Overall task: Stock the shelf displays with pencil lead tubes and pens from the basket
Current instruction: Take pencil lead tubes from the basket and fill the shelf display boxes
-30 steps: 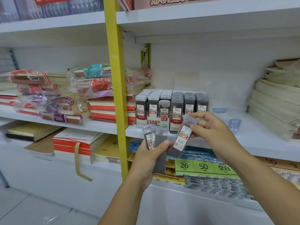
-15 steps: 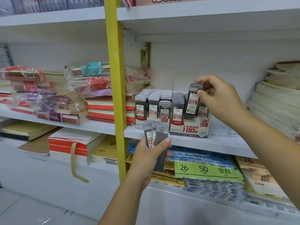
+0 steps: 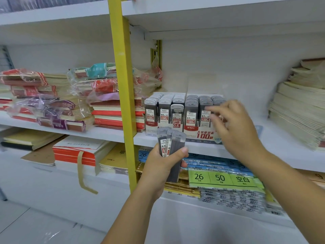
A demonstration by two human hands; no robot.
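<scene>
Two display boxes of pencil lead tubes stand side by side on the middle shelf: the 0.5 box [image 3: 164, 110] on the left and the 0.7 box [image 3: 200, 120] on the right, both filled with dark tubes in rows. My left hand [image 3: 161, 166] grips a fan of three lead tubes [image 3: 171, 147] upright, just below and in front of the boxes. My right hand [image 3: 233, 127] hovers blurred in front of the 0.7 box's right side, fingers spread, nothing in it. The basket and pens are out of view.
A yellow upright post [image 3: 123, 95] divides the shelving just left of the boxes. Wrapped notebook stacks [image 3: 98, 95] fill the left of the shelf [image 3: 112, 133], and a cream paper stack [image 3: 299, 111] sits at right. Green and blue label packs [image 3: 223, 178] lie on the shelf below.
My right hand took one tube from my left hand, set it into the right column of the 0.7 box, let go and is drawing back down. My left hand stayed put.
</scene>
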